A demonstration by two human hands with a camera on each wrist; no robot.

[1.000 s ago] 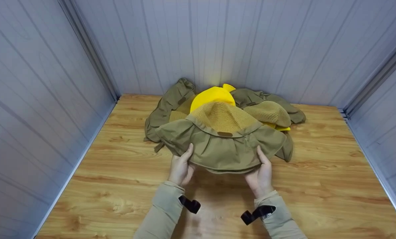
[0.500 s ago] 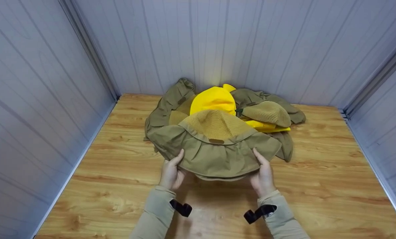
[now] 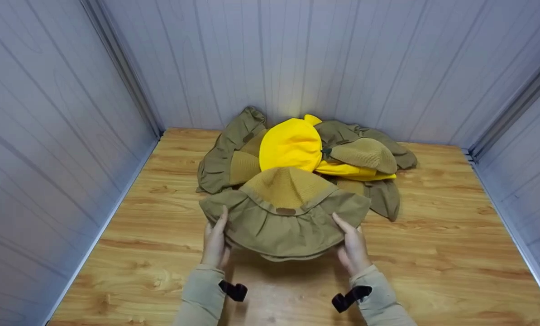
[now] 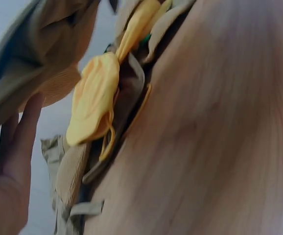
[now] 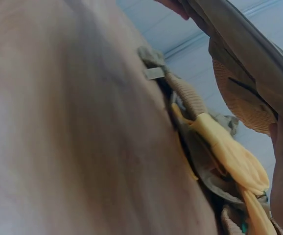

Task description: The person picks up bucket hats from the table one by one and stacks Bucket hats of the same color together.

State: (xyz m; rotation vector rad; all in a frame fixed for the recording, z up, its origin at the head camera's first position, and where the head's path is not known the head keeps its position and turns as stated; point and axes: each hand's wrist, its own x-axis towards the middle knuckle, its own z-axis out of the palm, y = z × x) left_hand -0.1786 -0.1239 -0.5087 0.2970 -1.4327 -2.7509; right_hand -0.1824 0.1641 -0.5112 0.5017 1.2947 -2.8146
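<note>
Khaki fabric hat (image 3: 287, 222) with woven tan crown (image 3: 288, 188), brim (image 3: 276, 237) pinched by left hand (image 3: 215, 244) and right hand (image 3: 354, 248), held above wood-grain tabletop (image 3: 442, 253).

Front khaki hat (image 3: 285, 222): matt cloth brim (image 3: 274, 237), finely ribbed, woven-looking crown (image 3: 288, 188). Yellow hat (image 3: 290, 145): smooth matt cloth. Worktop (image 3: 442, 249): wood grain, slight gloss. Back wall (image 3: 233, 54): smooth, low sheen. Corner trim (image 3: 121, 68): looks metal. Sleeves (image 3: 201, 292): matt, smooth cloth.
</note>
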